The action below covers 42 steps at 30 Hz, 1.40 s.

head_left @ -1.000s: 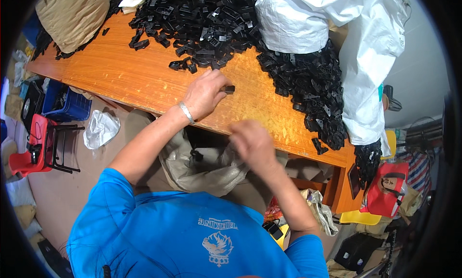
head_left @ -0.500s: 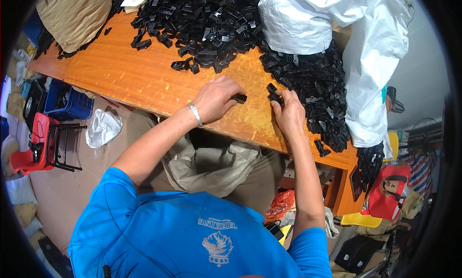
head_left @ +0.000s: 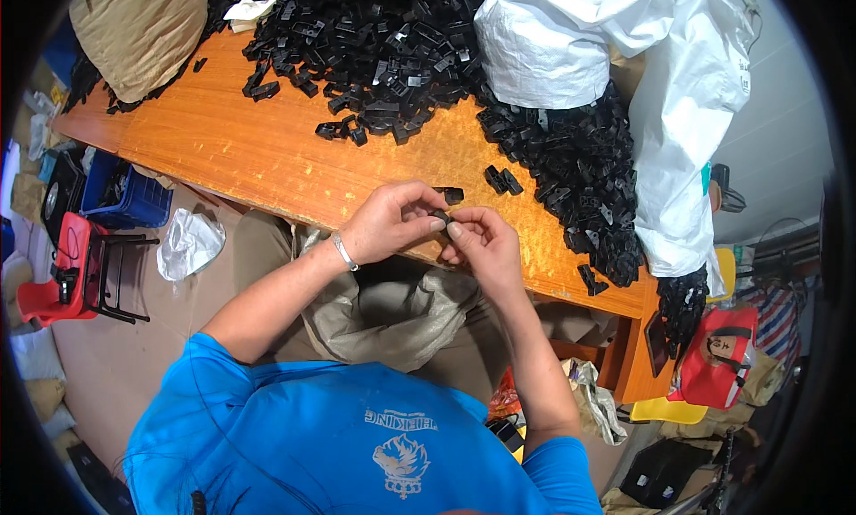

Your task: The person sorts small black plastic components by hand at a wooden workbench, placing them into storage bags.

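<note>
Over the table's near edge my left hand (head_left: 390, 222) and my right hand (head_left: 489, 249) meet, fingers pinched together. Between their fingertips is a small black plastic part (head_left: 441, 219), mostly covered by the fingers. Just beyond the left fingers a black plastic piece (head_left: 454, 195) shows on the wood; whether a finger touches it I cannot tell. Farther right, a pair of black plastic pieces (head_left: 504, 181) lies side by side, apart from both hands. Below the hands, an open grey-beige sack (head_left: 401, 323) hangs at my lap.
A large heap of black plastic pieces (head_left: 383, 47) covers the far side of the wooden table (head_left: 223, 149). Another heap (head_left: 593, 185) lies right, beside a white woven sack (head_left: 544, 56). A brown sack (head_left: 138, 33) stands far left. On the floor are a blue crate (head_left: 129, 194) and red chair (head_left: 62, 279).
My right hand has left the black pieces on the right and moved left and nearer to meet my left hand. The left hand has shifted slightly nearer, away from its black piece.
</note>
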Each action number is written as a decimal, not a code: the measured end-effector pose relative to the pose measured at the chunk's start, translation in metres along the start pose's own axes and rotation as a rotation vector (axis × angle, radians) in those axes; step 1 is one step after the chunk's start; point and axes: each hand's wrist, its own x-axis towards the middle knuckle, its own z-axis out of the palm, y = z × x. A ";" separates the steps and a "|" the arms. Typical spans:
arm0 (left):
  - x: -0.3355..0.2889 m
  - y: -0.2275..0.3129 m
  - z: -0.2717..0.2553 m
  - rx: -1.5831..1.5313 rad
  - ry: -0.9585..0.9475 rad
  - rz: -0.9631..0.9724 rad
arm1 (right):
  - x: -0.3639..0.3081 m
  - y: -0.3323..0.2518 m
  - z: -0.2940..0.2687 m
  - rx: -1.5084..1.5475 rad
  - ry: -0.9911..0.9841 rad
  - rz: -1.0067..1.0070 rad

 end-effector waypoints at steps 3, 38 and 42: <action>-0.005 0.006 0.007 -0.075 0.075 -0.078 | -0.015 -0.006 0.024 -0.874 0.214 -0.598; 0.034 0.003 -0.009 0.841 0.119 -0.057 | 0.019 -0.001 0.012 -1.312 0.187 -0.762; 0.013 -0.001 -0.039 0.935 0.389 0.244 | -0.018 0.007 0.036 -1.275 0.174 -0.702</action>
